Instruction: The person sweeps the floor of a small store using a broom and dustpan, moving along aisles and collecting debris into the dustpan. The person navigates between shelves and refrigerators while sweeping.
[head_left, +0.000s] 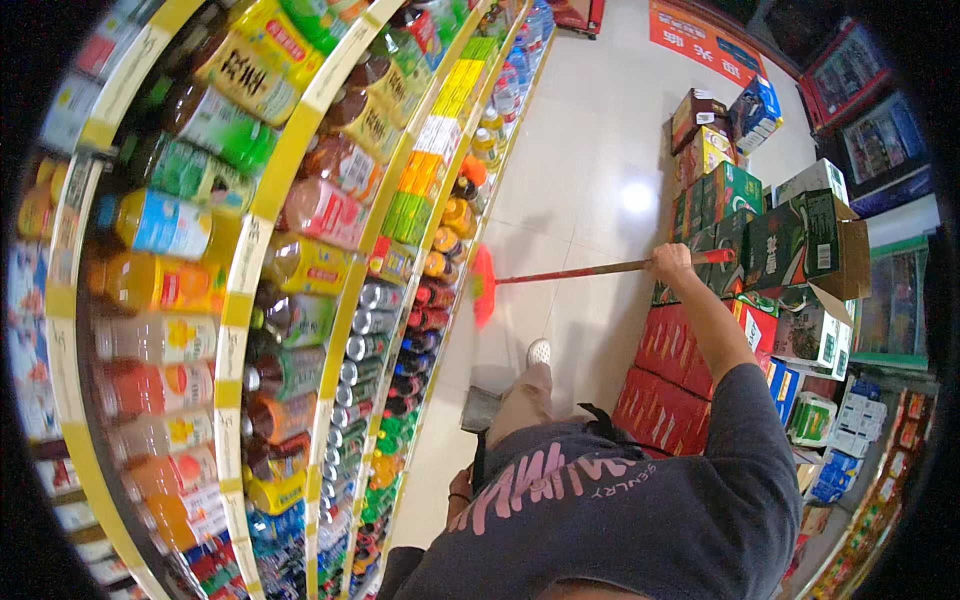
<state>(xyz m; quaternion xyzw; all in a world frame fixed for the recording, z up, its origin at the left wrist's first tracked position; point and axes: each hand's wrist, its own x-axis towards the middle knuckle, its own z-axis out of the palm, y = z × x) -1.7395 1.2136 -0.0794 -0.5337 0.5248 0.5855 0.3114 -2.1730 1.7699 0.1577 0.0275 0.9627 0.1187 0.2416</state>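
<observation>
My right hand (670, 262) is closed around the upper part of a broom's long red handle (570, 273). The red broom head (483, 286) is at the other end, by the foot of the drinks shelves, somewhat blurred. My left hand (460, 482) hangs low beside my body, partly hidden by my shirt, with a dark band at the wrist; its fingers are not clear. A grey dustpan-like object (481, 409) lies near my leg, partly covered, close to that hand. One white perforated clog (538, 352) shows on the tiled floor (592, 150).
Shelves of bottled and canned drinks (300, 262) line the left side. Stacked drink cartons (664, 375) and an open-flapped dark green carton (795, 240) stand on the right. More boxes (705, 154) sit further up the aisle, near an orange banner with writing (701, 41).
</observation>
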